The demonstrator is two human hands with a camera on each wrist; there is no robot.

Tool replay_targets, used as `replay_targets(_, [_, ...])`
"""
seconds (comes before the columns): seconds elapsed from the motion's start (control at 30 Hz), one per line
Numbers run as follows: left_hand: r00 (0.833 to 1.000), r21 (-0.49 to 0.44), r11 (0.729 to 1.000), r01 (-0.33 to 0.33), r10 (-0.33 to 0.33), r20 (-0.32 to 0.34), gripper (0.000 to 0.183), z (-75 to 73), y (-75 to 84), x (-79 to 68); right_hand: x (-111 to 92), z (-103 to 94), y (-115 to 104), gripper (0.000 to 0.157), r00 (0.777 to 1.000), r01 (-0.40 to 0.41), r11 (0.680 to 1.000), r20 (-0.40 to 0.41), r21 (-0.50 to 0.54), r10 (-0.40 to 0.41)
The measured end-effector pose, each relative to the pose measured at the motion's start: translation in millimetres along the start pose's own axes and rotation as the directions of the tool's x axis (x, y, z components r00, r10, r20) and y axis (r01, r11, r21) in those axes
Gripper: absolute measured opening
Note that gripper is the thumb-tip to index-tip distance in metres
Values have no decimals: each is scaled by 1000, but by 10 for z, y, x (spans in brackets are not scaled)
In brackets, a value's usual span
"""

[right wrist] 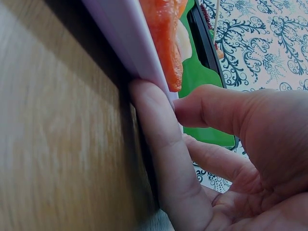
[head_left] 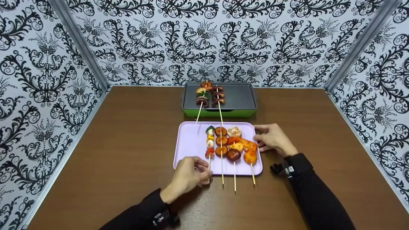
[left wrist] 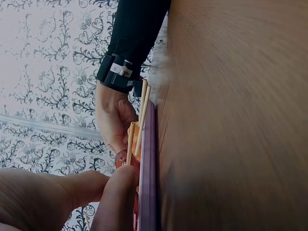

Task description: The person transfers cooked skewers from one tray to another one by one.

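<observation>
A light purple tray [head_left: 191, 137] lies on the table with several food skewers on it. Between thumb and fingers, my left hand [head_left: 190, 174] pinches the stick of the leftmost skewer [head_left: 210, 143], which carries green, white, yellow and red pieces. At the tray's right edge my right hand [head_left: 274, 139] grips the rim, thumb on top and a finger [right wrist: 159, 130] against the outer side. Beside the held skewer lie one with brown round slices [head_left: 221, 140], one with a mushroom cap [head_left: 234, 155] and one with an orange glazed piece [head_left: 250, 156].
Behind the tray stands a green grill [head_left: 220, 113] with a dark grey plate [head_left: 239, 95]. Two skewers [head_left: 202, 99] rest on it, their sticks jutting over its front edge. Patterned panels [head_left: 204, 41] surround the brown table [head_left: 127, 127] at the back and sides.
</observation>
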State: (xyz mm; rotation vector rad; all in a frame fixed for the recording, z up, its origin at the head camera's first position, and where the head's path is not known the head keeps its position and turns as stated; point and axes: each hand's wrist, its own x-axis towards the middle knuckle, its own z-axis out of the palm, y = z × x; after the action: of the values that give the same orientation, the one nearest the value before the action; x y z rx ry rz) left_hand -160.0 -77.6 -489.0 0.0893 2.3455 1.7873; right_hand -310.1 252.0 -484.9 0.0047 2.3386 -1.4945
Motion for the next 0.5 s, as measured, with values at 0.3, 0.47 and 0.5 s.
replay_targets(0.3, [1000,79,997,-7,5,31,22,1,25,-8,2,-1,6,57,1000,-21,1000,-18,-11,21])
replay_targets(0.47, [999,82,996,-17,13,52,22,-17,36,-18,10,1,0,56,999,-22,999,-29,-39,21])
replay_targets(0.5, [998,91,996,-20,15,54,22,-23,36,-21,14,4,3,56,999,-21,999,-27,-40,20])
